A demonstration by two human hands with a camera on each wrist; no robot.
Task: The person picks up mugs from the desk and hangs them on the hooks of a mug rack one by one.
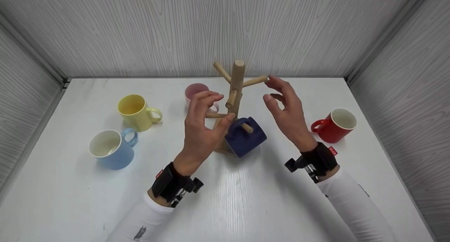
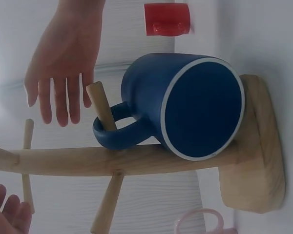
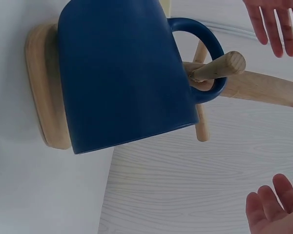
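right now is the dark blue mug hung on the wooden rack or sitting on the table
Hung. The dark blue mug has its handle looped over a lower peg of the wooden rack, tilted, mouth facing down and out. Neither hand touches it.

A white table (image 1: pixel 70 207) stands boxed in by pale wood-grain walls (image 1: pixel 140 31) on three sides, under seemingly even light.

We see a white table (image 1: pixel 246 207) with faint wood grain | at its middle stands our wooden mug tree (image 1: pixel 235 104) on its base | 9 o'clock: yellow mug (image 1: pixel 135 112) | 8 o'clock: light blue mug (image 1: pixel 111 148) | 11 o'clock: pink mug (image 1: pixel 197 92), just behind | 3 o'clock: red mug (image 1: pixel 335 125), tipped on its side.
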